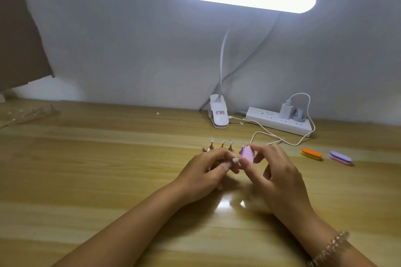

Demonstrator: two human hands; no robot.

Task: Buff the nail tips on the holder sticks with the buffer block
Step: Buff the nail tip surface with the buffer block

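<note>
Left hand: the left hand (pixel 208 169) has its fingers curled in, pinching a white nail tip (pixel 235 160) at the thumb and fingertips; whatever stick is under it is hidden.
Right hand: the right hand (pixel 280 171) grips the buffer block (pixel 249 154), pink with a purple edge, between thumb and fingers. A beaded bracelet (pixel 329 249) sits on that wrist.
Contact: the block's face lies against the nail tip, and the two hands meet above the table (pixel 86 169).
Holder sticks: the other holder sticks (pixel 230 147) stand upright on a small wooden base (pixel 206 148) just behind the hands, each with a clear tip.
Writing: the lamp clip (pixel 218 115) carries a sticker with red and dark print that is too small to read. I can read nothing on the power strip (pixel 280 122) or the charger (pixel 286 110).
Spare buffers: an orange buffer (pixel 311 153) and a purple buffer (pixel 340 157) lie to the right, apart from each other.
Edges: the table's back edge meets the wall behind the clip and strip. A white cable (pixel 267 134) loops just behind the hands.
Open room: there is bare wood to the left of the hands and in front of them, up to a clear rack (pixel 32 112) at far left.
</note>
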